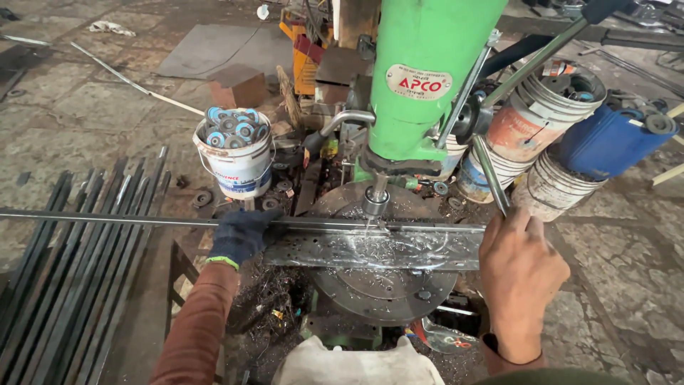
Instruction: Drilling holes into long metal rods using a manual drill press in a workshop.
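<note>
Workshop floor [85, 107] | white bucket [239, 167]: blue-centred discs [231, 128] | blue jerrycan [609, 142]

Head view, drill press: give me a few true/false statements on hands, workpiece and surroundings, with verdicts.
1. The left hand wears a dark glove and presses on the long steel angle bar. True.
2. The right hand is gloved. False: it is bare and grips the feed lever.
3. The bar lies across the round drill table under the spindle. True.
4. The white bucket behind the left hand is empty. False: it holds round discs.
5. The drill press column is red. False: it is green.
6. Metal shavings lie on the bar near the spindle. True.
</note>
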